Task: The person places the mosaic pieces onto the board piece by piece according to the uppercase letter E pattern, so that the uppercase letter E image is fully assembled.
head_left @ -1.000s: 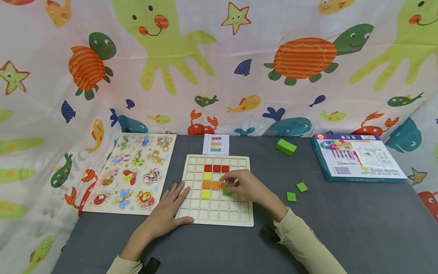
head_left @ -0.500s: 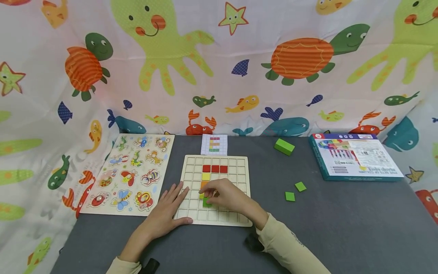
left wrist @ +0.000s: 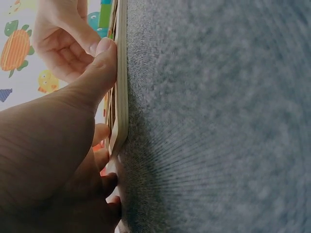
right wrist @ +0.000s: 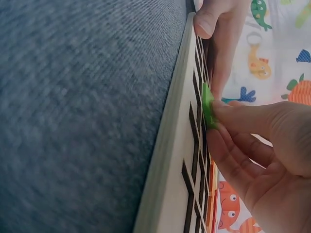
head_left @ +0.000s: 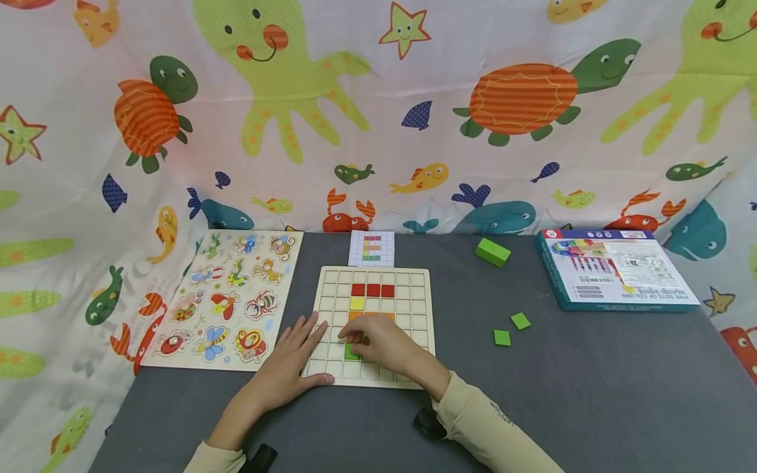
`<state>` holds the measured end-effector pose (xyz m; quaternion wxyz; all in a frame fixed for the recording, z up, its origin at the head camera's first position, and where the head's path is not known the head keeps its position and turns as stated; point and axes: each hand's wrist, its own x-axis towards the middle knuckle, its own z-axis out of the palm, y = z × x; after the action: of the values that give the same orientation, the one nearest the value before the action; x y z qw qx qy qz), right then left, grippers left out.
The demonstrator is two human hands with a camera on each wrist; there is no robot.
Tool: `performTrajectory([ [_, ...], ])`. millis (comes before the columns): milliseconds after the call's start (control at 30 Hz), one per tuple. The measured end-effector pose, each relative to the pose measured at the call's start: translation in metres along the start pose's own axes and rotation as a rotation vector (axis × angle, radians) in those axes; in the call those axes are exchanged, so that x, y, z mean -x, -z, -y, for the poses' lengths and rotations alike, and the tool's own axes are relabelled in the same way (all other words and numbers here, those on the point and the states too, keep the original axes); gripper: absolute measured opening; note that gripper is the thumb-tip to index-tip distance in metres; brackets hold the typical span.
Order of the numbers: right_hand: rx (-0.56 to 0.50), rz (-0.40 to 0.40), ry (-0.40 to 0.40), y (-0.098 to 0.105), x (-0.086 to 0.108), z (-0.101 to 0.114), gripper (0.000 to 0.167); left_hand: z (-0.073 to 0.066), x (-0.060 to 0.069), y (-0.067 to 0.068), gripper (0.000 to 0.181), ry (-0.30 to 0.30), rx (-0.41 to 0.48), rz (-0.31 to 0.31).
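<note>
My right hand (head_left: pixel 387 345) pinches a green square tile (right wrist: pixel 207 107) between thumb and fingers at the face of a wooden grid board (head_left: pixel 420 302). Whether the tile sits fully in its cell cannot be told. On the board, several red tiles (head_left: pixel 373 290) form a row, with a yellow tile (head_left: pixel 357 303) under the left one. Orange tiles (head_left: pixel 387 316) lie lower, partly covered by my right hand. My left hand (head_left: pixel 290 364) rests on the board's left side, fingers spread and the thumb (left wrist: pixel 103 51) on the near edge.
A small pattern card (head_left: pixel 372 249) lies behind the board. To the left is an insect picture board (head_left: pixel 236 295). Two loose green tiles (head_left: pixel 502 337) and a green block (head_left: pixel 492 252) are on the right, near a flat box (head_left: pixel 618 270). A printed cloth hangs behind.
My right hand has carried the green tile left and toward the near side of the board, below the orange row. It now covers the lower yellow tile. My left hand stays put.
</note>
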<state>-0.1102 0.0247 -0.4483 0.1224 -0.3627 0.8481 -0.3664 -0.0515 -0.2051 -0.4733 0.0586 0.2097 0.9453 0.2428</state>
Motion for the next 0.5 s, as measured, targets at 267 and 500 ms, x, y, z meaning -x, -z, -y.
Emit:
performTrajectory([
  [267, -0.003, 0.003, 0.006, 0.002, 0.004, -0.003, 0.022, 0.000, 0.000, -0.001, 0.095, 0.000, 0.001, 0.002],
  [500, -0.062, -0.088, -0.008, 0.030, 0.022, -0.019, 0.023, 0.001, 0.000, -0.001, 0.095, 0.011, -0.002, 0.006],
])
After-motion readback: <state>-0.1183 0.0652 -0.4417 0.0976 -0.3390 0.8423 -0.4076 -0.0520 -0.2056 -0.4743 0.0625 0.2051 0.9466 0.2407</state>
